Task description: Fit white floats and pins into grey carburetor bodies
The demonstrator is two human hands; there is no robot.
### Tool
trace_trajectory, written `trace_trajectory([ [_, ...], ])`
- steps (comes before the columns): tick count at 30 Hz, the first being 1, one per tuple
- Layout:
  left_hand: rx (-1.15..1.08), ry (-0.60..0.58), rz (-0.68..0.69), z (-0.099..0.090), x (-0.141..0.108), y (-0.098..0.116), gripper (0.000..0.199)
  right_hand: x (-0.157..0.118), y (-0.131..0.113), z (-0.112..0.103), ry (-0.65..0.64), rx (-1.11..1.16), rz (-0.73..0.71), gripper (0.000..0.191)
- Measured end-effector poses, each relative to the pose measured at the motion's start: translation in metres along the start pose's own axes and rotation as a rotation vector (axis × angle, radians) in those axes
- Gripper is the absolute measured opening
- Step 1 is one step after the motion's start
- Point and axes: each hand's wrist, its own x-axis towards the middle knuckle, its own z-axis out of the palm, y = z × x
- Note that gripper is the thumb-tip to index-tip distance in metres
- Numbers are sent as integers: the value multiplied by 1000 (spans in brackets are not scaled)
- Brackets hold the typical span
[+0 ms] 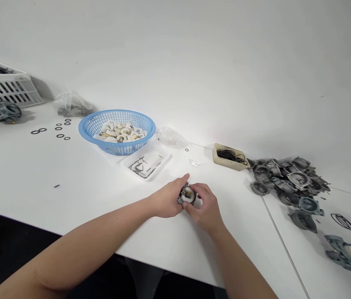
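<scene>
A grey metal carburetor body [180, 196] is held over the table, its underside facing up. A white ring-like float [188, 199] sits in it around brass parts. My left hand [167, 199] grips the carburetor from the left, thumb pointing away from me. On the other side, my right hand [207, 207] has its thumb and fingers curled at the edge of the float and body. The fingers hide much of the carburetor's sides.
Behind my hands stand a blue basket [117, 148] of white floats and a white tray [146, 177] of small pins. A cream box [229, 162] holds black rings. Grey metal bowls [287, 178] are heaped at right, near another carburetor [345, 251]. Black O-rings [60, 136] lie left.
</scene>
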Motion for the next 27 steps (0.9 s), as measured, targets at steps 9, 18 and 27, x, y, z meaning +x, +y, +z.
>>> trace_trajectory([
  [9,-19,-17,-21,-7,3,5,92,4,9,4,-32,177,27,37],
  [18,-40,-42,-91,-9,3,8,96,6,9,2,-50,208,21,40],
  [27,-56,-55,-133,-10,3,10,98,7,14,3,-69,225,4,40],
])
